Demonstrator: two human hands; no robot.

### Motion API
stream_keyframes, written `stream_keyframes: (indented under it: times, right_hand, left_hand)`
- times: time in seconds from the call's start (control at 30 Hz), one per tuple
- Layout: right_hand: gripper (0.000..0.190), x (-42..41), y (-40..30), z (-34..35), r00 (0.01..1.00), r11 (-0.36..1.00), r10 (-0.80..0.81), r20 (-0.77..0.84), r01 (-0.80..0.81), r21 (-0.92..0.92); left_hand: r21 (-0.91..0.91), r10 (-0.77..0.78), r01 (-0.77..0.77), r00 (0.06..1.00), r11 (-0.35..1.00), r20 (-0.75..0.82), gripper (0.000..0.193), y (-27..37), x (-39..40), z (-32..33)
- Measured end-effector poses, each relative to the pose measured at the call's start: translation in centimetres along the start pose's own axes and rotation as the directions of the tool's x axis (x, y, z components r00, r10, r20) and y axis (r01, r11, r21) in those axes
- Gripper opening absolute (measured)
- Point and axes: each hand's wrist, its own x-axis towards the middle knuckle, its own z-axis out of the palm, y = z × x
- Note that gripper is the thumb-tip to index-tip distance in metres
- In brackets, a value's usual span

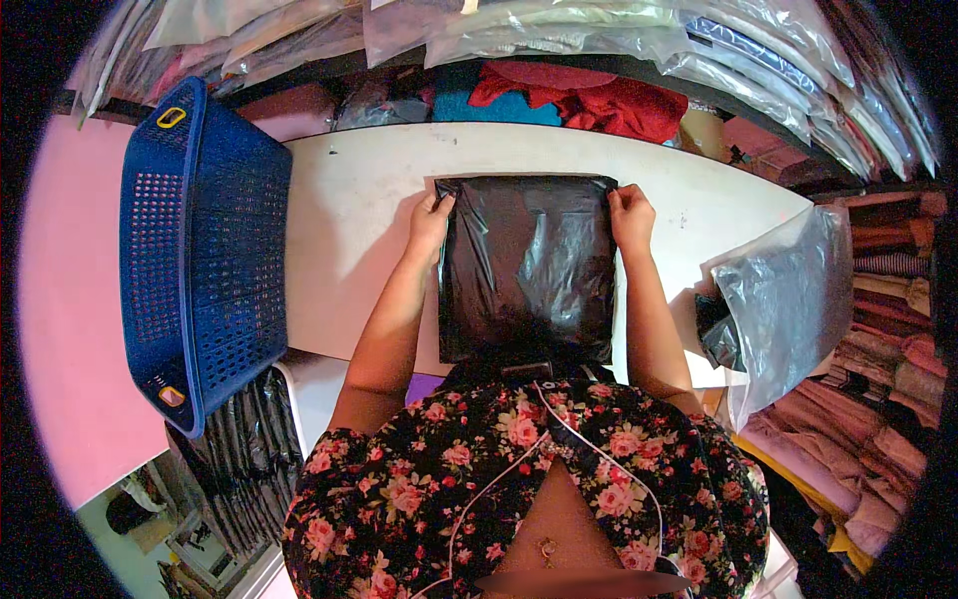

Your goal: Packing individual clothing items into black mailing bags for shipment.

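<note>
A black plastic bag [528, 269], flat and nearly square, lies on the white table [359, 224] in front of me. Its glossy film is creased, and whatever may be inside is hidden. My left hand [432, 224] pinches its far left corner between thumb and fingers. At the far right corner, my right hand [631, 216] grips the edge in the same way. The bag's near edge reaches close to my body.
At left a blue perforated plastic basket [236, 247] lies on its side. Below it hang several black plastic bags [247, 457]. Clear plastic bags [793, 299] rest at the table's right end. Folded clothes [891, 337] are stacked beyond. Red cloth [629, 105] and bagged garments [554, 30] fill shelves behind.
</note>
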Motion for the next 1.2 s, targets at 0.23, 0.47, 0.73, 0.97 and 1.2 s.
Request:
stream_keyframes:
  times: [0.23,0.47,0.73,0.97,1.2]
  right_hand:
    - [0.015,0.8,0.7,0.3,0.923,0.944,-0.331,-0.194,0.323,-0.072]
    - [0.016,0.6,1.0,1.1,1.0,0.985,0.009,-0.002,-0.009,0.175]
    - [0.038,1.3,0.9,0.7,0.982,0.977,0.042,0.185,-0.08,0.2]
    - [0.022,-0.6,-0.6,0.3,0.968,0.991,0.043,0.246,-0.072,0.109]
    - [0.004,-1.8,-4.6,-3.1,0.967,0.834,-0.118,0.227,-0.028,0.551]
  left_hand:
    - [0.257,0.158,-0.127,0.982,0.958,-0.103,0.013,-0.3,0.3,0.4]
    - [-0.079,0.293,-0.325,0.917,0.942,-0.271,0.018,-0.7,-0.3,0.7]
    - [0.169,0.171,-0.206,0.964,0.964,0.202,0.026,0.2,-1.1,-1.3]
    - [0.053,0.084,-0.098,0.973,0.994,0.215,0.031,0.5,-2.9,-2.6]
    - [0.017,0.25,-0.257,0.952,0.966,0.176,0.033,4.2,-6.3,-2.2]
